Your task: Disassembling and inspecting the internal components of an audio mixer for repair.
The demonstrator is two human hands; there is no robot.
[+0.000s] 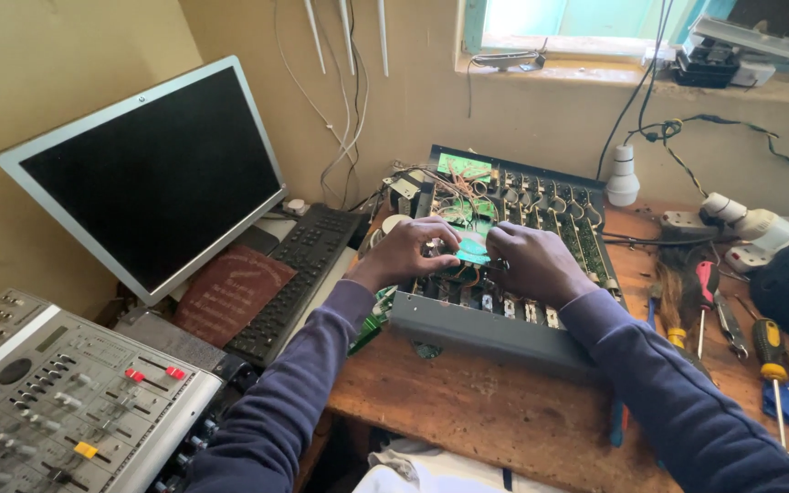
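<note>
opened grey mixer chassis (490, 321) lying on the wooden workbench (504, 411), lid off, rows of circuit boards and tangled wires exposed. small teal-green board piece (473, 248) at the middle of the chassis, between both hands. left hand (410, 253) curled over the near-left part of the open chassis, fingers bent down onto the wiring beside the teal piece; whether anything is pinched there, impossible to tell. right hand (531, 263) likewise curled, fingertips touching the edge of the teal piece, grip itself hidden by the knuckles. both arms in dark blue sleeves.

left of the chassis, a black keyboard (299, 278) and a reddish-brown sheet (230, 292); behind them a dark, switched-off monitor (152, 173) leaning against the wall. at the lower left, a silver mixing console (66, 402) with red and yellow faders. right of the chassis, screwdrivers (769, 351) and a brush (673, 297) spread on the bench, a white bulb (623, 178) near the wall, and a white power strip (737, 224) further right.
</note>
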